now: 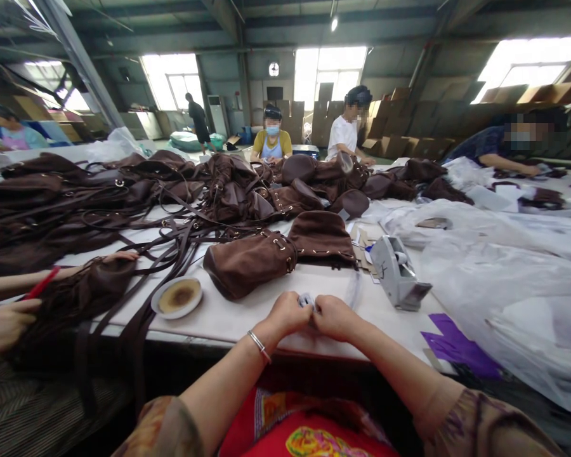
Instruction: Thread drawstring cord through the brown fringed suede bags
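At twelve o'clock, we clamp the fingers of our left hand (286,313) and right hand (335,316) on a small pale piece (306,300), apparently working it; the next move likely wants steady grips.

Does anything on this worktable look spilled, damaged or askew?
No spill or damage shows. What looks untidy: dark straps trail over the front edge of the table beside the white dish, where they could snag, and crumpled plastic sheeting sags past that edge at right.
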`<state>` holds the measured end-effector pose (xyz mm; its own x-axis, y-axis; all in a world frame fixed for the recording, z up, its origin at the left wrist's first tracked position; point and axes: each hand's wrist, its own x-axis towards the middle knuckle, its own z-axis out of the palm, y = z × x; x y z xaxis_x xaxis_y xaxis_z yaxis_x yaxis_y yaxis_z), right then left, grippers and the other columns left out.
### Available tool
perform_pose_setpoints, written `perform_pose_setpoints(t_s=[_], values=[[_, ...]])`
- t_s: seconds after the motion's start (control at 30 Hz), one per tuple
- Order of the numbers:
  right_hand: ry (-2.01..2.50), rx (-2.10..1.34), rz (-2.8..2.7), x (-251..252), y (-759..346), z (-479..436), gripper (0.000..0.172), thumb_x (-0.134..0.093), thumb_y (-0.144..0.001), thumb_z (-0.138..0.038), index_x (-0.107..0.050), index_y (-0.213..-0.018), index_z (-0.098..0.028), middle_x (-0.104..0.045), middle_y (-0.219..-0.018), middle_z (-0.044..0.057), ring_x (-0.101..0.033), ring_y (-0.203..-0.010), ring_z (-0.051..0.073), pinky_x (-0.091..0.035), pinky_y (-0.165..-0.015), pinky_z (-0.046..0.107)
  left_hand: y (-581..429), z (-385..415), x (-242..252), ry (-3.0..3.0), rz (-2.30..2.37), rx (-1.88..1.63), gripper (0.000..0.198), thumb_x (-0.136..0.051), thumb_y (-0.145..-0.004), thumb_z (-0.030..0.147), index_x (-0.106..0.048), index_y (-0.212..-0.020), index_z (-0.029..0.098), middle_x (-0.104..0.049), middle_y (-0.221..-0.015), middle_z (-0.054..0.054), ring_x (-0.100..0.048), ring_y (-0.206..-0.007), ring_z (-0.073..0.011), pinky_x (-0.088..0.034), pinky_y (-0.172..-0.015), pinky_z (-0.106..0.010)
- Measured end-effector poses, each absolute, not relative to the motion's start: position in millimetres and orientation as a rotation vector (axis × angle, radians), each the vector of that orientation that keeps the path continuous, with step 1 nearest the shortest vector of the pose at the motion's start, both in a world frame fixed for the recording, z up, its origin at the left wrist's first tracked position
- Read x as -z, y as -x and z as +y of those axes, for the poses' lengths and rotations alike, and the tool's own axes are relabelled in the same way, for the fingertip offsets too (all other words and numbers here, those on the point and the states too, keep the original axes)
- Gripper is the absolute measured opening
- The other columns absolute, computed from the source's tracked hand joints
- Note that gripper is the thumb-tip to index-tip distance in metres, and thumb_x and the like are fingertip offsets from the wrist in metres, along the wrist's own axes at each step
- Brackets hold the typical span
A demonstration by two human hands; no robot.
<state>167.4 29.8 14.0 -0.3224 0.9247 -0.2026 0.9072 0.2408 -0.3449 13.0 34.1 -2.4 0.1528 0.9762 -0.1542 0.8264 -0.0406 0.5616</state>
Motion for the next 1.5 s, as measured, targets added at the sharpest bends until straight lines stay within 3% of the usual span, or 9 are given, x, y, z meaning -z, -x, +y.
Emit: perform_pose_setpoints(t_s=[0.13, 0.37, 0.57, 0.77, 1.03, 1.37, 1.5], values=[[1.691, -0.744, -2.478, -15, -176, 31, 0.015, -0.056, -0.079, -0.020, -0.070, -0.081, -0.015, -0.074, -0.082, 0.008, -0.063, -0.073, 0.018, -0.032, -0.060, 0.026, -16, 35, 8, -1.924, 1.750, -0.382, 0.022, -0.058, -0.076, 0.028, -0.072, -0.086, 0.014, -0.073, -0.085, -0.009, -0.063, -0.074, -0.0200, -0.040, -0.060, -0.027], [1.510, -0.660, -2.564, -17, -176, 15, 0.018, -0.055, -0.080, -0.019, -0.072, -0.084, -0.016, -0.074, -0.084, 0.008, -0.061, -0.073, 0.018, -0.033, -0.062, 0.027, -16, 40, -3, -2.088, 1.760, -0.206, 0.019, -0.057, -0.079, 0.024, -0.071, -0.088, 0.016, -0.071, -0.091, -0.010, -0.063, -0.080, -0.0207, -0.040, -0.063, -0.027], [1.231, -0.360, -2.785, -18, -204, 15, 0.015, -0.063, -0.083, -0.026, -0.072, -0.094, -0.019, -0.072, -0.096, 0.008, -0.059, -0.090, 0.022, -0.038, -0.082, 0.031, -8, 48, -18, -2.363, 1.409, -0.093, 0.019, -0.056, -0.081, 0.019, -0.074, -0.081, 0.020, -0.068, -0.089, -0.006, -0.059, -0.074, -0.0173, -0.041, -0.066, -0.026], [1.210, -0.110, -2.798, 0, -245, 37, 0.018, -0.056, -0.092, -0.021, -0.073, -0.089, -0.020, -0.072, -0.096, 0.008, -0.054, -0.093, 0.022, -0.033, -0.082, 0.035, -7, 51, -26, -2.470, 1.240, -0.060, 0.020, -0.054, -0.081, 0.014, -0.073, -0.079, 0.020, -0.065, -0.088, -0.005, -0.056, -0.074, -0.0165, -0.041, -0.068, -0.026], [1.393, 0.066, -2.764, 8, -298, 98, 0.023, -0.052, -0.091, -0.012, -0.074, -0.086, -0.016, -0.071, -0.094, 0.011, -0.053, -0.090, 0.022, -0.032, -0.082, 0.034, -9, 48, -33, -2.485, 1.238, 0.004, 0.021, -0.053, -0.083, 0.013, -0.072, -0.080, 0.020, -0.065, -0.091, -0.007, -0.057, -0.076, -0.0174, -0.042, -0.069, -0.027], [1.574, 0.114, -2.666, 3, -299, 109, 0.029, -0.048, -0.092, -0.012, -0.075, -0.099, -0.019, -0.067, -0.120, 0.014, -0.051, -0.109, 0.028, -0.032, -0.091, 0.040, -7, 48, -29, -2.450, 1.249, -0.016, 0.022, -0.052, -0.083, 0.014, -0.073, -0.083, 0.021, -0.065, -0.093, -0.007, -0.058, -0.078, -0.0175, -0.043, -0.071, -0.027], [1.468, 0.012, -2.620, -10, -275, 92, 0.038, -0.047, -0.089, -0.008, -0.073, -0.113, -0.023, -0.060, -0.135, 0.010, -0.051, -0.117, 0.027, -0.033, -0.095, 0.039, -6, 49, -29, -2.453, 1.231, -0.020, 0.021, -0.055, -0.084, 0.016, -0.075, -0.088, 0.022, -0.066, -0.095, -0.007, -0.060, -0.079, -0.0189, -0.043, -0.071, -0.028]])
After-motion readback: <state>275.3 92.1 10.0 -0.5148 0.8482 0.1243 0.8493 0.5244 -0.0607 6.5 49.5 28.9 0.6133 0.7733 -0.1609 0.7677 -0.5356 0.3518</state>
